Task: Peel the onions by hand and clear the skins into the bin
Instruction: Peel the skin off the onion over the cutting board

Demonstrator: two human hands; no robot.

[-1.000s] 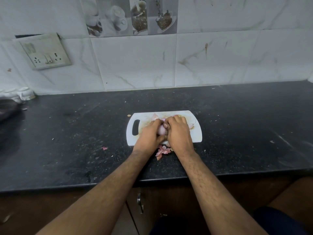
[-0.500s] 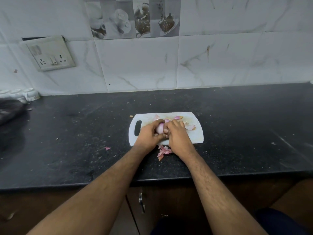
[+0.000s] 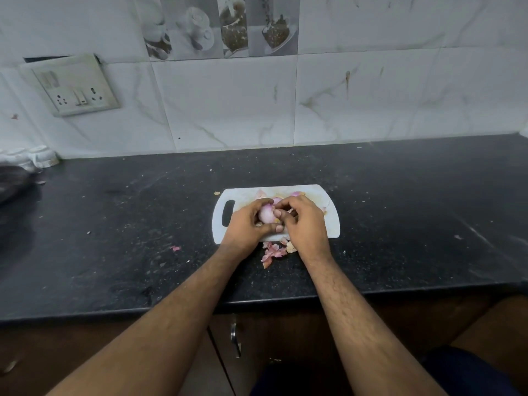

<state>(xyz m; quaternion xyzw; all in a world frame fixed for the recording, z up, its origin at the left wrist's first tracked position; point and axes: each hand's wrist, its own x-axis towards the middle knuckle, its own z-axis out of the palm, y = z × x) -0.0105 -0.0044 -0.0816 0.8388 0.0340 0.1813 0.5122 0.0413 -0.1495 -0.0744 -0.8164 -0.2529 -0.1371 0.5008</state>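
Note:
A pale pink onion (image 3: 266, 214) sits between both hands above the white cutting board (image 3: 328, 224). My left hand (image 3: 245, 227) curls around it from the left. My right hand (image 3: 303, 224) pinches at the onion's right side with thumb and fingertips. Pink skins (image 3: 273, 252) lie in a small heap on the black counter just in front of the board. More skin scraps (image 3: 295, 193) rest at the board's far edge. A single pink flake (image 3: 175, 248) lies to the left on the counter. No bin is in view.
The black counter (image 3: 400, 210) runs the full width, with a tiled wall behind and a socket plate (image 3: 75, 90) at the upper left. A dark object (image 3: 13, 181) and white cups (image 3: 40, 155) sit at the far left. A cabinet handle (image 3: 235, 335) is below the counter edge.
The hands have turned the onion so more of its pale surface shows, and my right fingers have shifted to pinch at its right side. The camera has tilted a little.

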